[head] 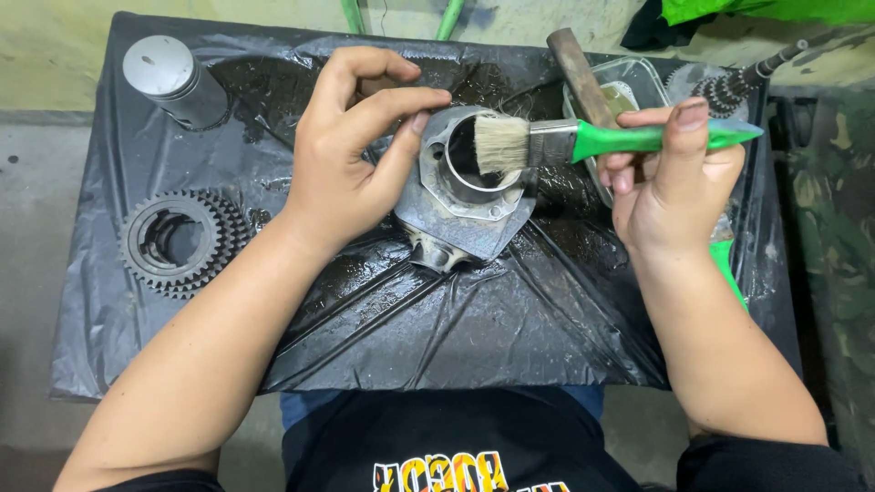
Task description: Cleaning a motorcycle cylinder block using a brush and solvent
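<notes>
Left hand point(351, 150) reaching in from the near left, forearm angling up toward the middle of the table point(137, 337), wrist bent slightly. Fingers curling over the left rim of the metal cylinder point(465, 196), thumb pressing along its top edge, gripping and steadying it. Cylinder sitting at the centre of the black plastic sheet point(437, 319), open bore facing up and tilted a little toward the right.

Right hand point(665, 182) coming in from the near right, forearm running almost straight up the scene, palm turned toward the left. Fingers closing around the green handle of the paintbrush point(583, 141), forefinger lying over the top of the handle, thumb hidden beneath. Brush lying nearly level, pale bristles pointing left and touching the mouth of the bore.

Lying on the far left corner of the sheet, a grey metal can point(173, 77) with a round flat lid. Resting on the left side, well apart from the cylinder, a toothed gear point(178, 241). Standing just behind the right hand, a clear plastic tub point(638, 82) with a wooden handle point(579, 73) leaning across it. Sitting at the far right corner, a second toothed part point(720, 91) on a dark shaft.
</notes>
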